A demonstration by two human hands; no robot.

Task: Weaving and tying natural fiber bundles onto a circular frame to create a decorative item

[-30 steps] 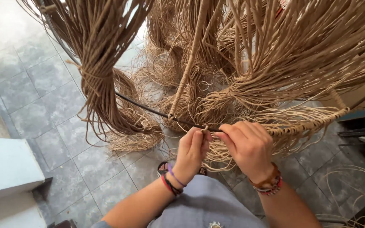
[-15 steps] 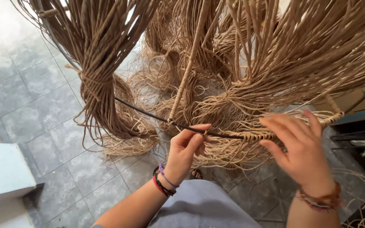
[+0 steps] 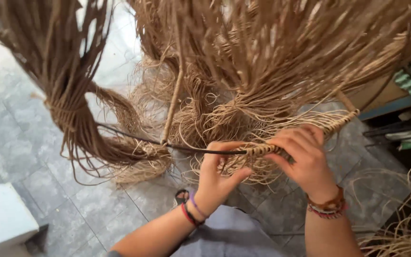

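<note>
A thin dark metal rod point(image 3: 191, 149) runs across in front of me, its right stretch wrapped in pale rattan strands point(image 3: 305, 135). My left hand point(image 3: 217, 178) pinches the rod just where the wrapping begins. My right hand point(image 3: 303, 159) grips the wrapped stretch a little further right, fingers curled over it. Loose tan fibre ends point(image 3: 243, 166) hang down from the wrapping between both hands. Bracelets sit on both wrists.
Large bundles of tan rattan strands point(image 3: 262, 62) hang above and behind; a darker tied bundle point(image 3: 72, 114) hangs at left. An upright wrapped stick point(image 3: 172, 109) meets the rod. Grey tiled floor point(image 3: 34, 162) lies below, a white block point(image 3: 1, 219) at lower left, loose strands point(image 3: 405, 228) at lower right.
My right hand drew out to the right along the rod, then came back in close to my left hand. The view has tilted slightly.
</note>
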